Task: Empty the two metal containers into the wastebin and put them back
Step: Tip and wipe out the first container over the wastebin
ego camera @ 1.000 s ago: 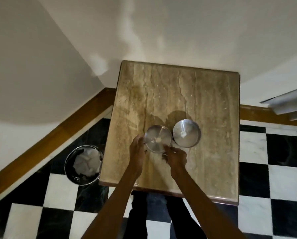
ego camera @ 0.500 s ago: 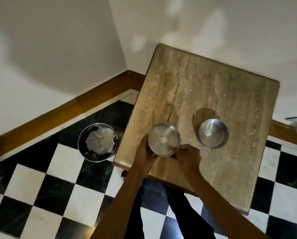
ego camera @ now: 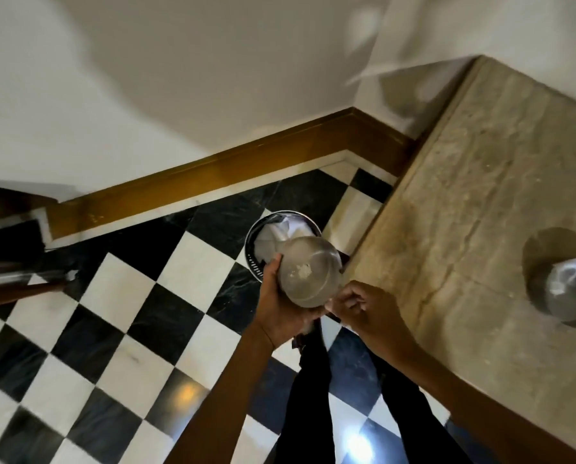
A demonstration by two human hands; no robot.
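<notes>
Metal container (ego camera: 308, 271), white scrap inside, is carried above the wastebin (ego camera: 258, 234), cupped in the left hand (ego camera: 281, 304); the right hand (ego camera: 358, 304), half-curled, pinches its rim. Not yet tipped. Second container (ego camera: 569, 291) waits unemptied on the stone table (ego camera: 464, 202), beyond the wastebin's right.

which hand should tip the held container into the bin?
Probably left. The left hand already cups the metal container above the wastebin; the right hand is only beside it.

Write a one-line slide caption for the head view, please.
Left hand holds a metal container with white scraps over the floor wastebin; the second container waits on the stone table.
</notes>
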